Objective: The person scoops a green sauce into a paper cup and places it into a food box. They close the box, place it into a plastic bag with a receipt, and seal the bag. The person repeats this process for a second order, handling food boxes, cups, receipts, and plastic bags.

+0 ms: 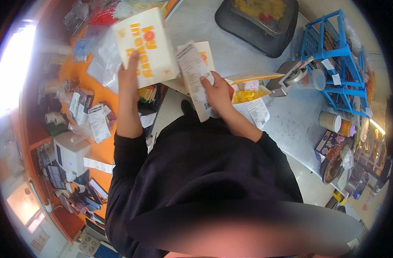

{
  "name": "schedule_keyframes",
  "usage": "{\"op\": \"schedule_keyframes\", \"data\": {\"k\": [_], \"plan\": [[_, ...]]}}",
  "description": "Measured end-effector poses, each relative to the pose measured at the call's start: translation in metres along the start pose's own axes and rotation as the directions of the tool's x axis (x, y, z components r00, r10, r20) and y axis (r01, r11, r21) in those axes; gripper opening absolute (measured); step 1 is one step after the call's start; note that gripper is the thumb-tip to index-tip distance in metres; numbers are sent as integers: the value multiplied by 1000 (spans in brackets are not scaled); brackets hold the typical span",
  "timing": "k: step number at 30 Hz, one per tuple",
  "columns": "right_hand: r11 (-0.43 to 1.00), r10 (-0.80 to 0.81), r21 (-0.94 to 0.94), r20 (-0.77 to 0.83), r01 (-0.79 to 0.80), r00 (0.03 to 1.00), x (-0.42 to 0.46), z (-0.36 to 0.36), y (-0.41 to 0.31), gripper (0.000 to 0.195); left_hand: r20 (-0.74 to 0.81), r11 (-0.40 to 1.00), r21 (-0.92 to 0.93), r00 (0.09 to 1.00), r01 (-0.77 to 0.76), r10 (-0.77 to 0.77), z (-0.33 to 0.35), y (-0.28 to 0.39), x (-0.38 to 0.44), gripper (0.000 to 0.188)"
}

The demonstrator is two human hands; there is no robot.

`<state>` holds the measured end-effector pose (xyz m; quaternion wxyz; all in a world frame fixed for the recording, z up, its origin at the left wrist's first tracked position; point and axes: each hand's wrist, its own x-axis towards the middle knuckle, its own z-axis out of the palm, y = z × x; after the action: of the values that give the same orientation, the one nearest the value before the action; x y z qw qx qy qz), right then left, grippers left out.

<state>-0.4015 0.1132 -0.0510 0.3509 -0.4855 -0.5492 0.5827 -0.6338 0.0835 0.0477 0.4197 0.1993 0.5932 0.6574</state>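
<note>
My left hand (pixel 129 77) grips a cream-coloured food box (pixel 148 42) with yellow and orange print, its thumb across the printed face. In my right hand (pixel 215 87) is a long printed paper receipt (pixel 195 74), pinched under the thumb; the rest of that hand's grasp is partly hidden. Another cream printed piece (pixel 207 51) shows just behind the receipt. To the right of my right hand, an open-lidded box (pixel 264 90) holds yellow food (pixel 247 96) and a small wrapped tub. A second receipt (pixel 258 112) hangs at that box's front.
A black tray (pixel 225 32) carries a container of yellow food. Right of it stand a metal tape dispenser (pixel 285 79), a blue plastic rack (pixel 328 58) and lidded jars (pixel 329 121). On the left orange counter (pixel 103 151) are plastic bags, receipts and a white receipt printer (pixel 72 153).
</note>
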Motion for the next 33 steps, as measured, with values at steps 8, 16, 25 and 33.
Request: {"op": "schedule_keyframes", "data": {"k": [8,16,25,33], "plan": [[947,89,-263,-331,-183,939,-4,25,0,39,257,889,390,899,239,-354,28,-60,42,61],[782,-106,-623,-165,-20,981,-38,10,2,62,306,882,333,847,333,-435,26,-103,70,60],[854,171,-498,-9,-153,985,4,50,3,91,446,790,609,794,68,-412,42,-56,119,64],[759,279,-635,117,-145,953,-15,20,-22,75,452,780,606,874,-154,-178,11,-93,175,58]]}}
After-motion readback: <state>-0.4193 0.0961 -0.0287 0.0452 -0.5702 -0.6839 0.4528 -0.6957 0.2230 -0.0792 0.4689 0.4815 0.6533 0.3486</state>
